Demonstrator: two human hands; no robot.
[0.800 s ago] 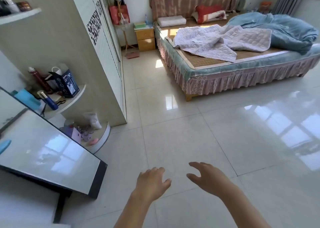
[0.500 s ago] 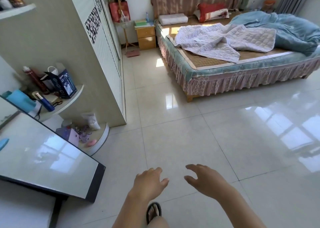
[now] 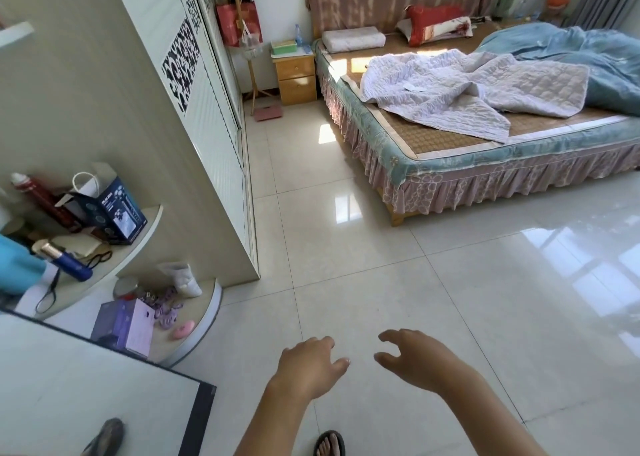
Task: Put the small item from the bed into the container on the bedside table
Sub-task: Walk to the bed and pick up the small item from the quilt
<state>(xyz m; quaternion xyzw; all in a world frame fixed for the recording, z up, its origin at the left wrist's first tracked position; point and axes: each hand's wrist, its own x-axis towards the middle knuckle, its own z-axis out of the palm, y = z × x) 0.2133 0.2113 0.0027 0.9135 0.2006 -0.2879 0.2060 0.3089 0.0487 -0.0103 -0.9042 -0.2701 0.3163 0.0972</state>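
The bed [image 3: 460, 151] stands across the room at the upper right, with a white quilt [image 3: 460, 88] and a blue duvet [image 3: 588, 54] rumpled on it. A small white item [image 3: 414, 88] lies on the quilt. Left of the bed's head is a wooden bedside table [image 3: 297, 78] bearing a green box-like container [image 3: 284, 46]. My left hand [image 3: 308, 365] and my right hand [image 3: 415, 357] hover low over the tiled floor, far from the bed, both with fingers apart and holding nothing.
A tall white wardrobe [image 3: 194, 109] lines the left side, with curved corner shelves [image 3: 138, 241] full of bottles and boxes. A leaning mirror [image 3: 86, 386] sits at the lower left. A wooden stand [image 3: 254, 75] with a red bag is beside the bedside table. My sandalled foot [image 3: 329, 443] shows below.
The view has advanced toward the bed and wardrobe. Both hands stay open in front of me, and my foot has come into sight at the bottom.
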